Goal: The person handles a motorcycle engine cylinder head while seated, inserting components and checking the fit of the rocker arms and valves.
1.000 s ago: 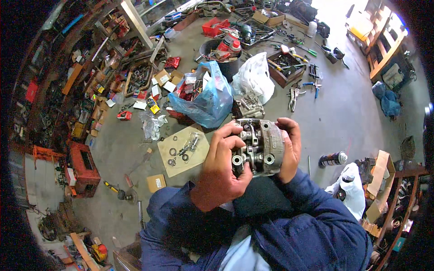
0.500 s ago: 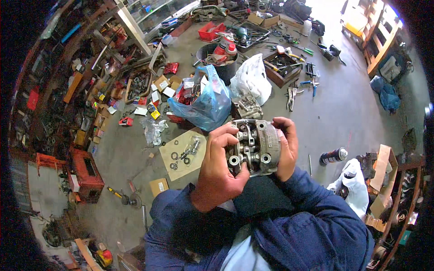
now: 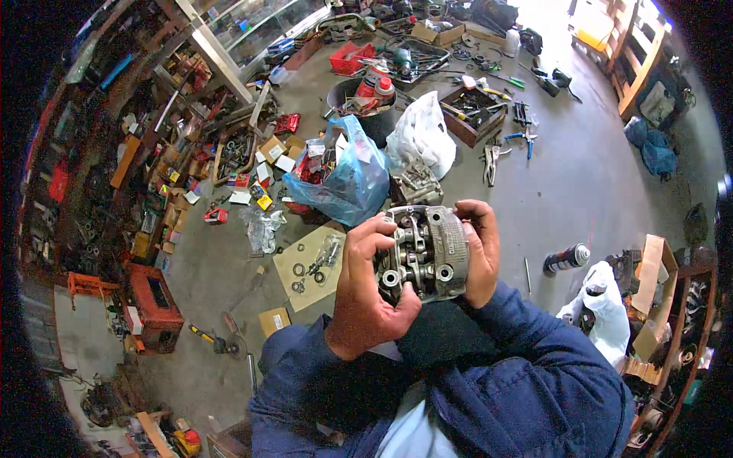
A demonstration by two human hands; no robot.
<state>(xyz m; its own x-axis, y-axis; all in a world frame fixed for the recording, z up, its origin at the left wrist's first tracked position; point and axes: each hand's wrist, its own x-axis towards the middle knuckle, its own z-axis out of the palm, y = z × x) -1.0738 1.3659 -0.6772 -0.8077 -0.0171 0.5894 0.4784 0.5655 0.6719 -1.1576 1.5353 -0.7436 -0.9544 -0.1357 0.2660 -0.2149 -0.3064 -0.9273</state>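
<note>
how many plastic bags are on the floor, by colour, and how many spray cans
blue plastic bag: 1
white plastic bags: 2
clear plastic bag: 1
spray can: 1
total: 5
Both hands, left hand and right hand, hold the metal engine cylinder head.

A blue plastic bag is slumping at the centre of the concrete floor, with a white plastic bag leaning just beside it at its two o'clock. At the blue bag's seven o'clock a cardboard sheet is carrying washers and small metal parts. A red toolbox is sitting well apart at nine o'clock, and a dark spray can is lying at four o'clock.
</note>
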